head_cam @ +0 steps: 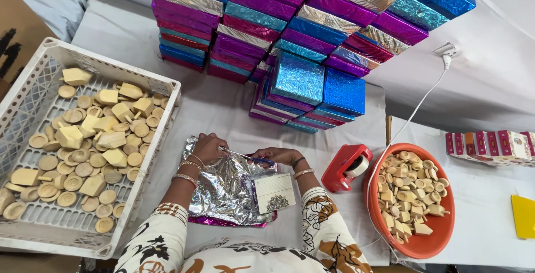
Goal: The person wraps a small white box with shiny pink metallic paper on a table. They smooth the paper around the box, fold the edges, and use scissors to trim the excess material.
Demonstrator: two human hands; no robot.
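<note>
We pinch a thin blue-handled tool (249, 158) between left hand (209, 147) and right hand (283, 155), lying crosswise over crinkled silver foil (223, 186) mid-table.

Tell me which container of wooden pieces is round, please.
The orange bowl, on the person's right beside the red tape dispenser. The other container, the white plastic crate on the left, is rectangular with slotted walls.

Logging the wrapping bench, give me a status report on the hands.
Left hand and right hand both pressing on the silver foil sheet. Small patterned card lying on foil. Red tape dispenser at right, clear.
</note>
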